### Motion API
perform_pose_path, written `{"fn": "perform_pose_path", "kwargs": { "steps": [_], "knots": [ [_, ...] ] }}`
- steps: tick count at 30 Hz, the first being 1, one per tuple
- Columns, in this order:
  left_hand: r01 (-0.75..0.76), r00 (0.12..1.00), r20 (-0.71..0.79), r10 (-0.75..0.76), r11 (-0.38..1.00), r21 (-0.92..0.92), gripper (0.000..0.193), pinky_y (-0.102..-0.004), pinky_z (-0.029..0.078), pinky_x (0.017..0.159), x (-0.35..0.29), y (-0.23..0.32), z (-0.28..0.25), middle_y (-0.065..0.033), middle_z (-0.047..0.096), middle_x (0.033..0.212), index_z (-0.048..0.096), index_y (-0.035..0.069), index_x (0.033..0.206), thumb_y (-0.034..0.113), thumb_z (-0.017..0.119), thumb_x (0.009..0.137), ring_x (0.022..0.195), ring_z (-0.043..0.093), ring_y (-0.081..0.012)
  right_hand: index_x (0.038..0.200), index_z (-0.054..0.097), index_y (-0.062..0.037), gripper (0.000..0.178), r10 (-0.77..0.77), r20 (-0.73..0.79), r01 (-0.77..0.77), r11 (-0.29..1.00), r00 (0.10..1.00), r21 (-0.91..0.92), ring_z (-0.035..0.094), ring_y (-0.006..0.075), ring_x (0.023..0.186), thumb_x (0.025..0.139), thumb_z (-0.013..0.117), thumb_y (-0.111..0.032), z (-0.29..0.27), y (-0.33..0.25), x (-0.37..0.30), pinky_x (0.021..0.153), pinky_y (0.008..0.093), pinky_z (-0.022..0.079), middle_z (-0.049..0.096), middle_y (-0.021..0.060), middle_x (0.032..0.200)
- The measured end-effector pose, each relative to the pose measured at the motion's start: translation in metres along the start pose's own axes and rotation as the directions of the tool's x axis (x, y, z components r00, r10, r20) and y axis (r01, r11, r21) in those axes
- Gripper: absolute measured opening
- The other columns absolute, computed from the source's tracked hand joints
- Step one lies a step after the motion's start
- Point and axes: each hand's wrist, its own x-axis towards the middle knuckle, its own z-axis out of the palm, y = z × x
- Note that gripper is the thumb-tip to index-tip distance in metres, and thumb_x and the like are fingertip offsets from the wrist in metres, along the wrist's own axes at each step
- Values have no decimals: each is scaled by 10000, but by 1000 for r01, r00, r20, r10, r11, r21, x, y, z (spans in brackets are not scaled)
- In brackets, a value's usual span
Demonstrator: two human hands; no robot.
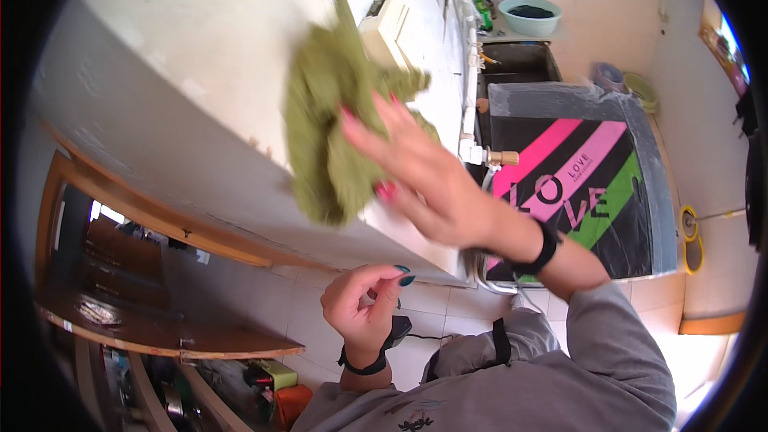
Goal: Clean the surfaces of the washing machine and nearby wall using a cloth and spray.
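Note:
My right hand (pixel 428 172) has its fingers on a crumpled olive-green cloth (pixel 324 112), with the thumb at its lower edge. The cloth lies against the white wall (pixel 216 56), partly over its corner edge, and is a little blurred. Just beyond it, a small cream-coloured box (pixel 384 28) is fixed to the wall. Below, my left hand (pixel 364 304) is raised in front of my body, apart from the cloth. Its fingers are curled in and the tips meet the thumb; nothing shows between them.
White pipes with a tap (pixel 502 158) run along the wall at right. Beside them is a dark surface with pink and green stripes (pixel 576 200). A pale blue basin (pixel 530 22) stands farther back. At lower left is a wooden shelf (pixel 176 344); yellow-rimmed items (pixel 690 240) hang at right.

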Motion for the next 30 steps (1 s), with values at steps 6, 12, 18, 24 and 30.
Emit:
{"fn": "perform_pose_path", "kwargs": {
  "steps": [6,12,18,24,30],
  "knots": [
    [-173,984,65,164,972,158,234,-170,335,379,25,7,24,-72,597,625,598,-49,714,139,640,846,428,479,-60,1218,467,30,448,120,120,-132,986,986,98,239,432,1327,789,542,-78,20,15,-88,1086,570,143,347,242,1367],
    [-122,985,-119,123,992,11,576,-200,249,306,24,11,35,-62,431,431,477,-3,596,373,286,989,299,346,-100,1047,552,13,324,-123,-49,127,988,991,88,293,353,1327,766,600,-141,-2,15,16,1084,528,209,351,198,1398],
    [-62,961,-269,70,997,39,574,-209,245,332,25,1,38,8,402,340,564,36,456,323,439,937,289,365,-76,952,575,18,248,194,186,-191,981,963,-33,542,366,1076,705,574,29,-11,15,-97,863,433,480,569,207,1095],
    [-1,988,-154,20,993,121,459,-209,261,341,31,16,29,-15,457,373,578,13,477,220,536,884,299,381,-78,990,569,7,298,348,432,-508,790,832,342,612,257,624,697,600,52,-78,0,-21,556,298,443,584,122,722],
    [158,986,69,-150,976,-148,425,-208,252,341,42,19,14,-51,513,413,579,-26,485,180,583,857,322,372,-63,979,527,36,340,143,-186,-114,981,972,160,499,308,680,642,570,41,-8,13,-2,582,339,421,469,159,830]
  ]
}}
